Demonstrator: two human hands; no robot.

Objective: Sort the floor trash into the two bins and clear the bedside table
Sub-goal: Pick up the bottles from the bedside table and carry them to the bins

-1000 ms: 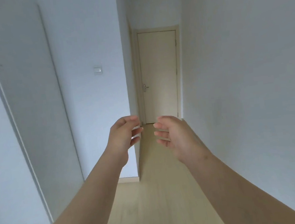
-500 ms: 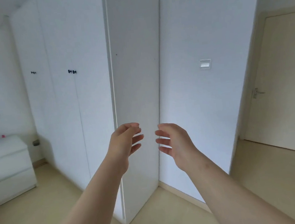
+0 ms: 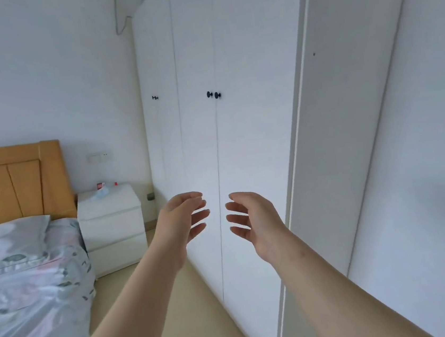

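A white two-drawer bedside table [image 3: 111, 222] stands at the left between the bed and the wardrobe. On its top lie a crumpled pale blue item [image 3: 102, 193], a small red and white box [image 3: 100, 185] and a small red-tipped thing [image 3: 115, 184] near the wall. My left hand [image 3: 184, 221] and my right hand [image 3: 252, 219] are raised side by side in front of the wardrobe, palms facing each other, fingers spread, holding nothing. Both hands are well short of the table. No bins or floor trash are in view.
A bed [image 3: 27, 287] with a floral cover and a wooden headboard [image 3: 15, 183] fills the lower left. A tall white wardrobe [image 3: 226, 140] with black knobs lines the right side. Beige floor [image 3: 175, 298] runs between bed and wardrobe toward the table.
The view has swung left, from the hallway door past the wardrobe to the bed and bedside table. Both hands stay raised and empty in the same pose.
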